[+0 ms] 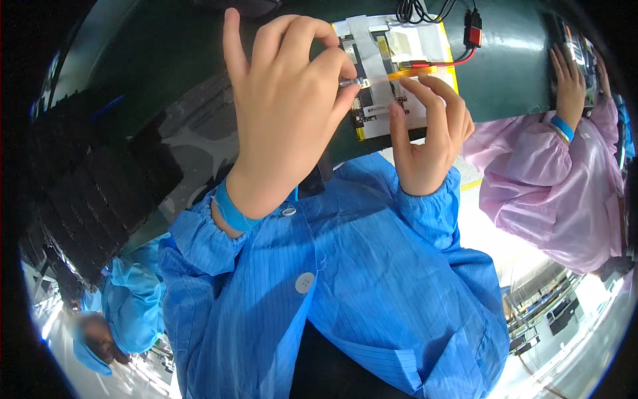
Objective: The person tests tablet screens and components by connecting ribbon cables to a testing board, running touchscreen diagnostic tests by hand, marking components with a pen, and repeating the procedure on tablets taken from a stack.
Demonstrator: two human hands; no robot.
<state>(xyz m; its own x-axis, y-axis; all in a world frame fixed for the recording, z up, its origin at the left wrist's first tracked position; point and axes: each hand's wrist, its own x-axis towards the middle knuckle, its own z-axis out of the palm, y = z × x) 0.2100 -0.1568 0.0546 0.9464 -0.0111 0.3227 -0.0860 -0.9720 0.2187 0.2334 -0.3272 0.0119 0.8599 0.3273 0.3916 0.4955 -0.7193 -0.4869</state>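
A flat device assembly (pixel 417 48) lies on the dark green bench, with white panels, exposed dark circuit boards and yellow edges. An orange flex cable (pixel 404 73) crosses its middle, its left end pale. My left hand (pixel 279 100) comes over the assembly's left edge, thumb and forefinger pinched on that pale end beside a small whitish connector (pixel 363 83); its little finger sticks out. On the right side, my right hand (pixel 432 130) has its fingertips at the orange flex cable. Its thumb stands apart over the panel, and nothing is gripped.
A red-and-black cable plug (pixel 473 34) with a red lead reaches the assembly. A coiled black cable (pixel 419 10) lies behind it. Dark sheet material (pixel 133 166) covers the left. A co-worker in a pink smock (pixel 545 179) works at right; another person in blue (pixel 133 302) is lower left.
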